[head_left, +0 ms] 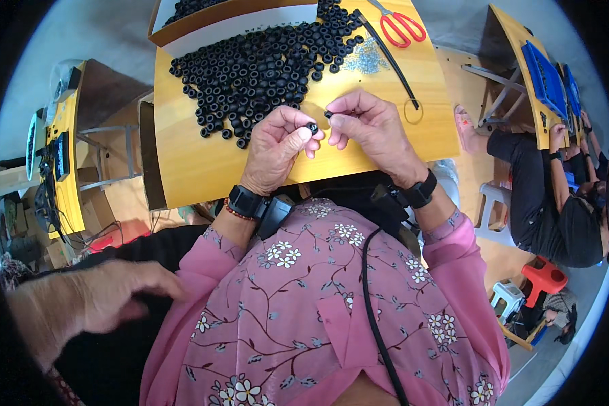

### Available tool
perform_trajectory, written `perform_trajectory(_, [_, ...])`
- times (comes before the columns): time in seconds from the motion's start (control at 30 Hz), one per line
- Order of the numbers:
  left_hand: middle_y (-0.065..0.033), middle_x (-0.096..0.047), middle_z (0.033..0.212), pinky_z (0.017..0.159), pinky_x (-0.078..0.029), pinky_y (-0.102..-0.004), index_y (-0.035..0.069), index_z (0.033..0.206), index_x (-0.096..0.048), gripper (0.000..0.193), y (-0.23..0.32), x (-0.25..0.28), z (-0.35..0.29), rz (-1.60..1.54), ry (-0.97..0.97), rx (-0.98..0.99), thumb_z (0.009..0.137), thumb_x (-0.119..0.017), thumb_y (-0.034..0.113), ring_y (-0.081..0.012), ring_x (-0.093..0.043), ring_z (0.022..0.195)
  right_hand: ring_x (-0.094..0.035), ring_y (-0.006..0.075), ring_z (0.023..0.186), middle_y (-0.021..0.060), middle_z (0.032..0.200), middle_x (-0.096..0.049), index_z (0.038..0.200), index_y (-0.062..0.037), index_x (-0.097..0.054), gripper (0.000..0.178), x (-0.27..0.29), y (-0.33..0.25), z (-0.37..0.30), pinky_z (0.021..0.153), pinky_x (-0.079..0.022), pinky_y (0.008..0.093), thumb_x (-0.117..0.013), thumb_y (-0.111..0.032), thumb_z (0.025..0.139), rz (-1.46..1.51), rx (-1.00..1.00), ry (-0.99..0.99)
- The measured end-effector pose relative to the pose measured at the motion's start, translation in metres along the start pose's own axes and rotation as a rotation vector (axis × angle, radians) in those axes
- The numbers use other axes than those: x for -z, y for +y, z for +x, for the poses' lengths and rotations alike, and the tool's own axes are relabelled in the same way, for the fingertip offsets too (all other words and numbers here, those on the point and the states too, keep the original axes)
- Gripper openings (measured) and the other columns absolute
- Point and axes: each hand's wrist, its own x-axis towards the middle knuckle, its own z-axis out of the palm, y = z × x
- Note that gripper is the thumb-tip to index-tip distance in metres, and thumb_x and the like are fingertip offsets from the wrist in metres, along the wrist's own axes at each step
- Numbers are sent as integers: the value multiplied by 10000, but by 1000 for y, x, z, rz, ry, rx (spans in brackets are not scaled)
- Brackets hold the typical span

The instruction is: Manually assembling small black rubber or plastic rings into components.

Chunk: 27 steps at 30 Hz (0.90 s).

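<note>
Near the front edge of the yellow table (189,162), my left hand (274,152) pinches a small black rubber ring (312,127) between thumb and fingers. Just to its right, my right hand (379,135) is closed on a small dark piece (328,114), mostly covered by the fingertips. The two hands are close together but apart. Beyond them spreads a big heap of similar black rings (250,74). Right of the heap lie a scatter of tiny clear or silvery bits (367,57), a black tube (394,62) and red-handled scissors (400,28).
A cardboard box (243,15) with more black rings stands at the table's far side. A thin loop (413,111) lies at the right. Another person's hand (118,298) reaches in beside my left sleeve. A seated person (555,203) works at the right-hand table.
</note>
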Motion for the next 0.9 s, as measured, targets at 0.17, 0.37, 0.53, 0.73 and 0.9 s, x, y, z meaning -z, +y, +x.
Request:
perform_trajectory(0.17, [-112, -690, 971, 727, -543, -257, -1, 1094, -583, 177, 2, -2, 0, 7, 25, 20, 960, -651, 94, -136, -649, 815, -647, 100, 703, 61, 855, -681, 1073, 47, -662, 146, 1, 1, -2, 663, -546, 230, -624, -37, 960, -38, -7, -5])
perform_trajectory(0.37, [-112, -696, 958, 711, -542, -253, 2, 1088, -588, 158, 4, -4, -1, 19, 49, 40, 958, -648, 69, -129, -643, 792, -627, 81, 701, 47, 832, -675, 1056, 42, -657, 136, -4, -4, -6, 655, -530, 223, -619, -55, 967, -88, 66, -55])
perform_trajectory(0.53, [-102, -702, 942, 687, -533, -240, 7, 1086, -589, 151, 4, -5, -2, 38, 84, 48, 957, -646, 59, -113, -632, 747, -620, 76, 697, 40, 823, -671, 1035, 30, -654, 119, -9, -8, -5, 644, -523, 222, -624, -59, 961, -183, 72, -80])
perform_trajectory(0.73, [-86, -697, 946, 691, -530, -256, 23, 1099, -590, 187, 3, -2, -2, 104, 67, 48, 958, -665, 119, -125, -644, 780, -625, 81, 700, 47, 822, -675, 1018, 35, -652, 108, -9, -11, -3, 639, -524, 223, -610, -46, 960, -252, 63, -88])
perform_trajectory(0.9, [-84, -696, 933, 681, -527, -255, 22, 1086, -593, 177, 3, -4, -2, 125, 75, 48, 954, -667, 114, -123, -638, 766, -624, 84, 695, 50, 820, -675, 1008, 36, -654, 108, -9, -14, -1, 639, -525, 224, -604, -49, 964, -293, 59, -105])
